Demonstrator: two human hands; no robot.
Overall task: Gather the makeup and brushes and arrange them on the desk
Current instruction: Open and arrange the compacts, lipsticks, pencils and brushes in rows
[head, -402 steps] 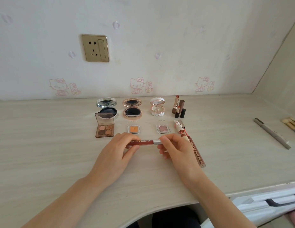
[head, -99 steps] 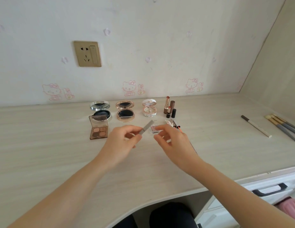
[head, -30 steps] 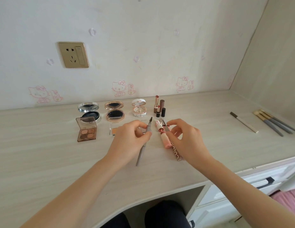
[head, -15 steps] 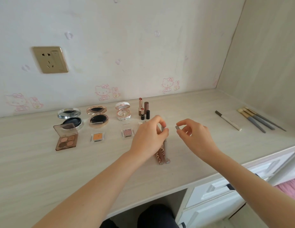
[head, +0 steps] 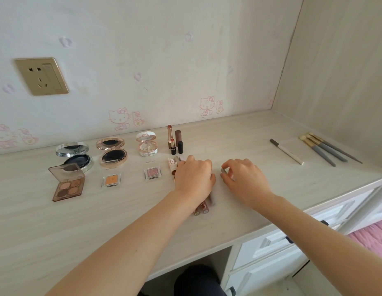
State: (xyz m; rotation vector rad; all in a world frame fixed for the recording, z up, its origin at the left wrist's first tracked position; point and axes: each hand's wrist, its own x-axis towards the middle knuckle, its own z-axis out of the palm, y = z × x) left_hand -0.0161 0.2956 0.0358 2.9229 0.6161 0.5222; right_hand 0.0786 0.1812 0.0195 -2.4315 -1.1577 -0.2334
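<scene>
On the desk [head: 121,221] my left hand [head: 194,178] lies palm down over a row of lip gloss tubes [head: 201,208], its fingers curled round a grey brow pencil [head: 211,199] whose end sticks out beneath the wrist. My right hand [head: 244,181] is just to the right and pinches a small grey cap [head: 223,170] between thumb and fingertip. To the left stand an eyeshadow palette [head: 67,185], an orange pan [head: 111,180], a pink pan [head: 152,173], three open compacts [head: 112,151] and lipsticks [head: 174,138].
A white-and-brown pencil [head: 287,151] and several grey-handled brushes [head: 326,149] lie at the far right near the side wall. White drawers [head: 271,253] sit under the desk's right end. A wall socket [head: 41,76] is at upper left.
My left hand has lowered the grey pencil down beside the lip gloss tubes. My right hand has dropped toward the desk with the cap. The view has swung slightly right.
</scene>
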